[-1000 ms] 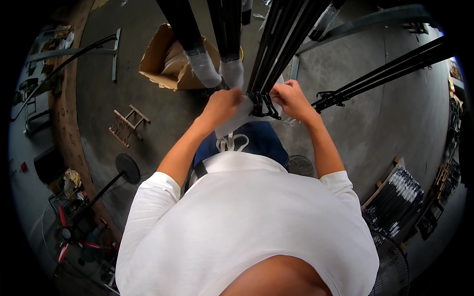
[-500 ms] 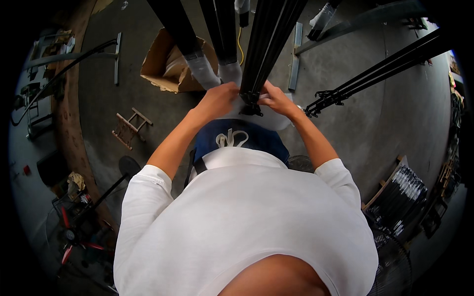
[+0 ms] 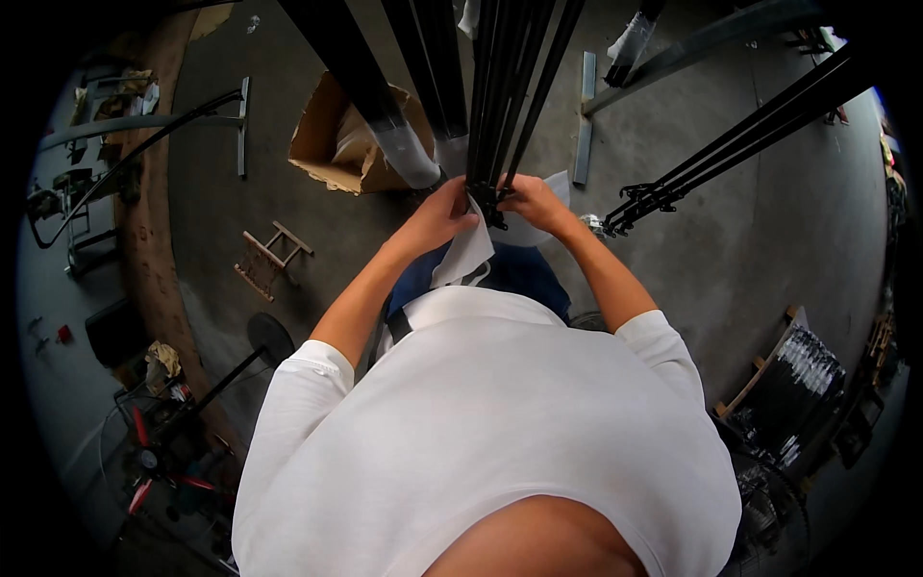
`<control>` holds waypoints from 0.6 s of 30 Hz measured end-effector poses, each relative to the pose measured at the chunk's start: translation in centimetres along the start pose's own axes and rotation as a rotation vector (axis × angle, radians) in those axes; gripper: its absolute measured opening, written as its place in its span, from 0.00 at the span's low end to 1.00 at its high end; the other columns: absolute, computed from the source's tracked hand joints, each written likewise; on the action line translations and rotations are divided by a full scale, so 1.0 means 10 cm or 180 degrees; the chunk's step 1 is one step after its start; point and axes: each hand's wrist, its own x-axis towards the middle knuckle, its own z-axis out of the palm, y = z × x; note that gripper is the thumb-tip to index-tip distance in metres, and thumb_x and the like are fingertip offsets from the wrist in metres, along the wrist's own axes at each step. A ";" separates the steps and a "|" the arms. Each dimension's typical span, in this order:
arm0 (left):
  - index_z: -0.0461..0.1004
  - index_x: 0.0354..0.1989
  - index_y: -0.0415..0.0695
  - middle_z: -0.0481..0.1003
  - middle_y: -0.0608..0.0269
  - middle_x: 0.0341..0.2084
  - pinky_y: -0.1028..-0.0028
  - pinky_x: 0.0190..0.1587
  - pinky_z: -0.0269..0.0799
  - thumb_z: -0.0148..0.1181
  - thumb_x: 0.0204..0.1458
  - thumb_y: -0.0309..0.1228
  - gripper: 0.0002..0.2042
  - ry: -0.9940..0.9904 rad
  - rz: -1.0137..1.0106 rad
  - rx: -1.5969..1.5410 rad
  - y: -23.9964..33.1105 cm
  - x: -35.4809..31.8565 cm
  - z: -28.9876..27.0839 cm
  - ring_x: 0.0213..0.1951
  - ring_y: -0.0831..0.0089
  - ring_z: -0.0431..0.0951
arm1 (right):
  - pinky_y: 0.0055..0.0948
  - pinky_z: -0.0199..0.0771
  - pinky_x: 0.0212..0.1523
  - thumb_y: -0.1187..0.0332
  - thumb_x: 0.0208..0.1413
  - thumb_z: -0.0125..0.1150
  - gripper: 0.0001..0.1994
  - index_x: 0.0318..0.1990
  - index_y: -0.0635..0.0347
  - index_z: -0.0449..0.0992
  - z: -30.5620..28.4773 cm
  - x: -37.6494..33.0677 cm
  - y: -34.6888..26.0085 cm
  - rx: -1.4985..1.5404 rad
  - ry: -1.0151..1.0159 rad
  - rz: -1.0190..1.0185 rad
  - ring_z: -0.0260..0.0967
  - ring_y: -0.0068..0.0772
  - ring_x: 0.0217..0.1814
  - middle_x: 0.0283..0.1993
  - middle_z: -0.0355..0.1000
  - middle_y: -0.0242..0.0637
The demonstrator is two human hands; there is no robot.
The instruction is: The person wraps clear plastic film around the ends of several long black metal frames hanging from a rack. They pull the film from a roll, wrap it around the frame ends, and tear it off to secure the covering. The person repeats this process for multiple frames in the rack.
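Observation:
A bundle of long black metal rods (image 3: 508, 87) hangs down in front of me to about chest height. Both hands meet at its lower end. My left hand (image 3: 444, 213) pinches a white sheet of wrapping (image 3: 468, 252) against the rod ends, and the sheet droops toward my shirt. My right hand (image 3: 535, 204) grips the same rod ends from the other side, with more white wrapping (image 3: 548, 185) behind its fingers.
An open cardboard box (image 3: 338, 146) with crumpled paper sits on the concrete floor ahead left. More black bars (image 3: 740, 135) slant across at right. A small wooden frame (image 3: 269, 256) lies at left, a pallet of dark parts (image 3: 803, 380) at right, and a flat metal strip (image 3: 583, 115) ahead.
The view has tilted, so the hands and rod ends sit higher and more central. The white sheet now hangs lower from my left hand. Both hands stay at the rod ends.

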 end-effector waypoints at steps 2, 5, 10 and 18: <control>0.61 0.49 0.38 0.64 0.58 0.34 0.76 0.45 0.62 0.65 0.37 0.29 0.28 0.0782 0.0623 0.0958 -0.17 0.06 0.10 0.39 0.68 0.66 | 0.27 0.68 0.39 0.82 0.40 0.57 0.15 0.40 0.64 0.69 0.08 -0.01 0.09 0.0008 0.0305 0.0095 0.69 0.30 0.38 0.35 0.70 0.40; 0.64 0.45 0.40 0.68 0.56 0.37 0.75 0.45 0.63 0.68 0.34 0.35 0.28 0.1822 0.1198 0.1014 -0.33 0.25 0.30 0.41 0.64 0.69 | 0.27 0.68 0.37 0.75 0.43 0.57 0.12 0.38 0.65 0.69 0.19 -0.02 0.18 -0.0076 0.0546 0.0273 0.70 0.37 0.36 0.34 0.71 0.44; 0.73 0.37 0.43 0.76 0.60 0.28 0.76 0.37 0.68 0.68 0.35 0.33 0.18 0.1327 0.0476 -0.1002 -0.54 0.48 0.44 0.32 0.70 0.75 | 0.23 0.63 0.45 0.72 0.46 0.53 0.16 0.46 0.63 0.68 0.05 -0.08 -0.05 0.0401 0.0054 0.0336 0.65 0.26 0.42 0.40 0.70 0.37; 0.77 0.32 0.40 0.76 0.64 0.28 0.80 0.37 0.67 0.67 0.36 0.27 0.12 0.0320 0.0408 -0.1740 -0.45 0.55 0.34 0.31 0.78 0.74 | 0.26 0.58 0.51 0.67 0.47 0.47 0.20 0.48 0.65 0.67 -0.28 -0.44 -0.17 0.0709 0.0281 0.0772 0.62 0.28 0.48 0.45 0.68 0.37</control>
